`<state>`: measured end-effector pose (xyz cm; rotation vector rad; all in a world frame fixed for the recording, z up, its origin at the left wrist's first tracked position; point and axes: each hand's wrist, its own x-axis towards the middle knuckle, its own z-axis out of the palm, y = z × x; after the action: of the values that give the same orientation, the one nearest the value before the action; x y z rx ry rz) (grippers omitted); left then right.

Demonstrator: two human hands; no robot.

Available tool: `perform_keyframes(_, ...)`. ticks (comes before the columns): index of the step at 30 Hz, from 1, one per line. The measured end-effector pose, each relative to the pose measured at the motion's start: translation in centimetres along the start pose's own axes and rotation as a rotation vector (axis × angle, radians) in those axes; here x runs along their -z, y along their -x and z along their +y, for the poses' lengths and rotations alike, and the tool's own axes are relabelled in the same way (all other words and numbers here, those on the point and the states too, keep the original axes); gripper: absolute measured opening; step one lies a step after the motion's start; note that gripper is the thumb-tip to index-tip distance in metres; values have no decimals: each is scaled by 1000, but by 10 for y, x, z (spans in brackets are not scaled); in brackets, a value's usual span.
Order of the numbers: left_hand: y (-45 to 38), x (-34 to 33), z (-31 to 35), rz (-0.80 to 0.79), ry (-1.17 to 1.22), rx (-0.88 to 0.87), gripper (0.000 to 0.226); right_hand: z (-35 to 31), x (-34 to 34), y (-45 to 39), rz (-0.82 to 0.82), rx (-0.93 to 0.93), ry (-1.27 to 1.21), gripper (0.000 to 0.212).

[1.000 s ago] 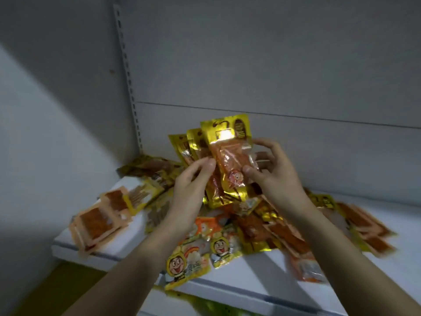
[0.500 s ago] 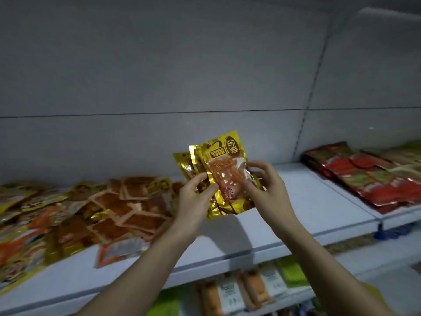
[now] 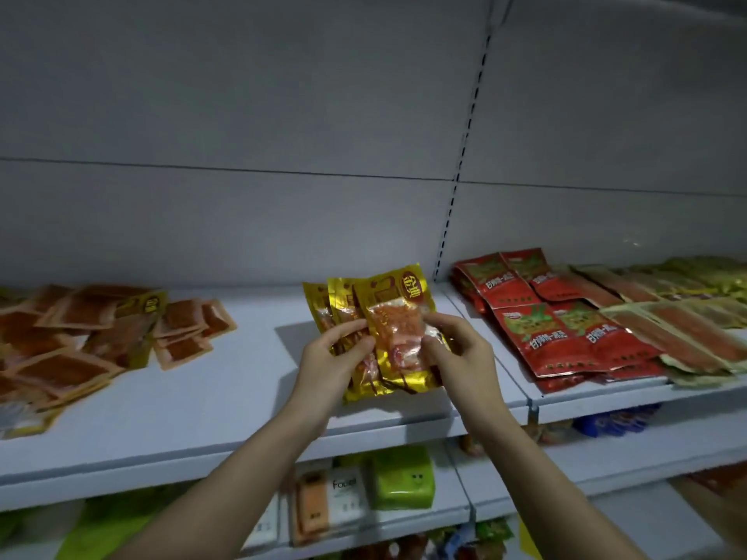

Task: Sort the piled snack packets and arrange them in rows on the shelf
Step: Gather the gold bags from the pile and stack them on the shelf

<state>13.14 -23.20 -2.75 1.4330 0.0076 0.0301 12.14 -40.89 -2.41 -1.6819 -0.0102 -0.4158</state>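
A grey back panel with a slotted upright rose behind the white shelf, which ran across the whole view. On the shelf's left end lay a loose pile of snack packets, mostly orange-brown sachets with pale borders, some overlapping and a few gold ones among them. To the right of the upright, on the adjoining shelf section, red packets with green artwork and white lettering lay in overlapping rows, with longer orange-and-cream packets just beside them and greenish ones behind. Below, a lower shelf carried a green pack, an orange box and a white one.

Above the bare middle of the shelf, both hands held a fanned bunch of gold foil packets, each with a clear window showing reddish-orange pieces; the front packet bore a round dark-red emblem near its top. The bunch stood roughly upright, tilted slightly left, and whether its bottom edge touched the shelf could not be told. The left hand gripped the bunch's left side, thumb across the front and fingers curled behind. The right hand pinched the front packet's right edge between thumb and fingers.
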Motion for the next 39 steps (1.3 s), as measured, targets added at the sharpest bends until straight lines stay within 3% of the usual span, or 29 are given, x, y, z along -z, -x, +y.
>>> perform_keyframes(2,-21,2,-5,10,-28,9,27,20,3,-23,38,-67,-19,22)
perform_keyframes(4,-48,0,-11,19,-66,33,28,43,4,-50,46,-66,130,16)
perform_keyframes(7,-97,-18,-22,77,-97,47,29,74,10,-96,43,-33,480,22)
perform_keyframes(9,-131,-35,-29,118,-112,22,29,90,15,-132,66,32,842,26)
perform_keyframes(12,-172,-65,-39,63,-155,-36,28,106,11,-168,116,186,1196,23)
perform_keyframes(16,-197,-73,-53,37,-121,-1,24,119,3,-173,-81,404,1088,24)
perform_keyframes(22,-204,-70,-59,32,-36,-57,28,119,8,-185,-153,298,938,29)
perform_keyframes(34,-199,-63,-54,-5,-55,-31,24,125,8,-184,-65,195,929,40)
perform_keyframes(39,-200,-63,-52,-41,6,11,30,113,4,-181,27,322,638,28)
